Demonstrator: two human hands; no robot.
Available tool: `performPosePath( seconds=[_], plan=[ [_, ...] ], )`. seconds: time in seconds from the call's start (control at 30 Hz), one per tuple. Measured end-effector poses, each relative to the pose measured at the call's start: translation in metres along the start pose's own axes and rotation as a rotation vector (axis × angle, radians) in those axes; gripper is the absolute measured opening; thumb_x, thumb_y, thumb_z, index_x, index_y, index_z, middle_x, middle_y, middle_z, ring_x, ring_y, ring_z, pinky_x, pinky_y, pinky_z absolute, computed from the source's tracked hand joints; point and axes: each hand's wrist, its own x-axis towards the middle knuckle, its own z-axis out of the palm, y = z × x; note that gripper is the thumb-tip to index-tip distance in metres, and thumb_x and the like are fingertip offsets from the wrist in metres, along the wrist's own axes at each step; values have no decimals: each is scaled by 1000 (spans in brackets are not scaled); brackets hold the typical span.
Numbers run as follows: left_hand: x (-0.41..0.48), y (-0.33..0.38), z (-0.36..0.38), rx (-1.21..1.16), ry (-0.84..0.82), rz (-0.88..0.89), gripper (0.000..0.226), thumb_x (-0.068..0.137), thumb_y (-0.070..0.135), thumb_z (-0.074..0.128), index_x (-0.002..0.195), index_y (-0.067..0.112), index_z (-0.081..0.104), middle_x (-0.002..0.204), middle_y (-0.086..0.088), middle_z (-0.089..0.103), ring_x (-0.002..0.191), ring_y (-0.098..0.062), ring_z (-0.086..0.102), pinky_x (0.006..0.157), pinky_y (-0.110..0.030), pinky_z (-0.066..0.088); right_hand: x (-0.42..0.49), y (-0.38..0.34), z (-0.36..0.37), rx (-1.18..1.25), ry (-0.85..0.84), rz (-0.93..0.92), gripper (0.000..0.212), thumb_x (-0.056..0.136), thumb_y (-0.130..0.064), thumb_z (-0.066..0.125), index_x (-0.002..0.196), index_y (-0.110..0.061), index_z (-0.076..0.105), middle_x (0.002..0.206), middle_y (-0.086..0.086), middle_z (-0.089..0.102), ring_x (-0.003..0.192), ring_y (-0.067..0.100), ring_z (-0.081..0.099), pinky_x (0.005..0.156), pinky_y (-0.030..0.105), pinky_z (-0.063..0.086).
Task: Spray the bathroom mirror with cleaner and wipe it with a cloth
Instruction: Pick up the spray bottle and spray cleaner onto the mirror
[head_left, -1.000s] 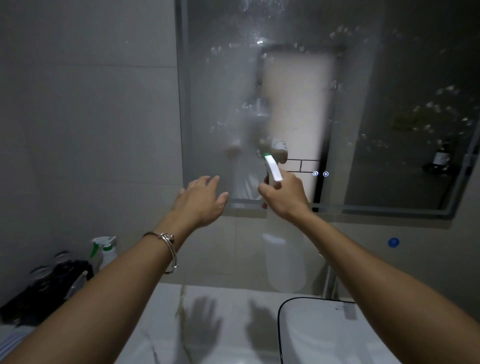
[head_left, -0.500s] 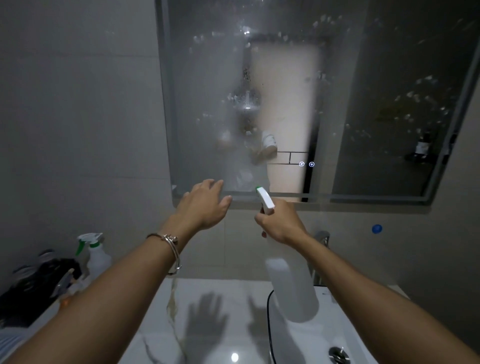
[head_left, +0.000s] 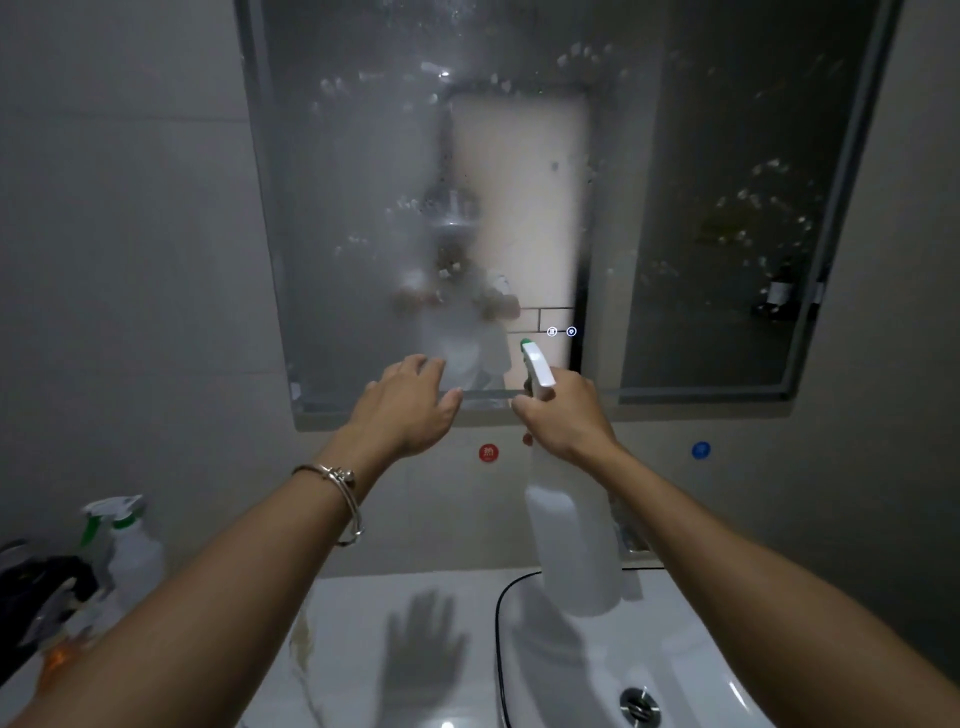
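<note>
The wall mirror (head_left: 363, 182) fills the upper middle of the view, misted and dotted with spray droplets. My right hand (head_left: 569, 418) grips the neck of a white spray bottle (head_left: 574, 545) whose green-tipped nozzle points at the mirror's lower edge. My left hand (head_left: 408, 410) is raised beside it with fingers spread, holding nothing, in front of the mirror's bottom frame. No cloth is in view.
A white basin (head_left: 675, 675) with a metal drain sits below right on a pale marble counter (head_left: 353, 623). At the left edge stand a second spray bottle (head_left: 127, 545) and dark clutter (head_left: 36, 597). Red (head_left: 488, 452) and blue (head_left: 701, 450) round stickers mark the wall under the mirror.
The view has tilted downward, so the mirror sits higher and the basin and drain show. Both hands with the bottle have dropped from mid-mirror to its bottom edge.
</note>
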Motion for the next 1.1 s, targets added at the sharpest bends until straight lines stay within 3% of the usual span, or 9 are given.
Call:
performPosePath(
  seconds=[0.2, 0.33, 0.43, 0.63, 0.77, 0.87, 1.0, 1.1],
  plan=[
    [8, 18, 4, -6, 2, 5, 55, 98, 46, 33, 144, 16, 29, 152, -9, 27, 137, -28, 29, 109, -47, 31, 1, 26, -20, -126, -14, 27, 22, 64, -35, 48, 70, -14, 53, 66, 3, 65, 60, 23, 67, 61, 38, 57],
    [15, 33, 8, -8, -4, 8, 55, 97, 47, 33, 143, 16, 31, 150, -8, 30, 135, -27, 31, 108, -46, 32, 0, 39, -34, -36, -64, 80, 7, 75, -18, 56, 74, -11, 55, 70, 6, 64, 53, 17, 68, 59, 39, 58],
    [18, 49, 18, -6, -33, 26, 54, 97, 47, 33, 142, 17, 31, 149, -8, 31, 135, -27, 31, 108, -47, 32, -5, 53, -40, 15, -84, 86, 10, 76, -14, 57, 77, -4, 57, 73, 12, 65, 52, 18, 69, 58, 42, 59],
    [17, 76, 47, -11, -94, 53, 58, 96, 48, 34, 145, 20, 25, 150, -9, 29, 137, -28, 28, 108, -49, 30, -17, 83, -42, -105, -139, 124, 9, 68, -22, 56, 67, -13, 55, 59, 3, 67, 51, 16, 66, 61, 41, 58],
    [18, 83, 59, -20, -136, 34, 60, 96, 49, 34, 147, 19, 24, 154, -7, 24, 139, -27, 24, 109, -49, 28, -17, 102, -48, -140, -105, 149, 15, 65, -26, 56, 67, -12, 54, 62, 2, 65, 56, 20, 63, 60, 37, 56],
    [23, 90, 60, -3, -143, 33, 60, 96, 50, 33, 146, 19, 25, 153, -8, 24, 138, -29, 26, 109, -49, 29, -12, 107, -60, -35, -41, 169, 19, 68, -26, 54, 72, -8, 58, 67, 7, 65, 59, 23, 65, 61, 39, 57],
    [33, 109, 53, 8, -115, 74, 60, 97, 49, 32, 146, 17, 23, 153, -11, 24, 139, -29, 25, 109, -49, 29, -1, 101, -81, 14, 22, 139, 14, 77, -16, 59, 67, -8, 52, 56, -1, 55, 44, 3, 56, 50, 26, 42],
    [42, 126, 46, -3, -69, 101, 61, 97, 49, 33, 147, 17, 21, 154, -11, 23, 139, -30, 25, 109, -49, 29, 8, 93, -96, 31, 71, 93, 20, 77, -14, 58, 61, -16, 45, 52, -4, 53, 46, 6, 63, 44, 18, 39]
  ],
)
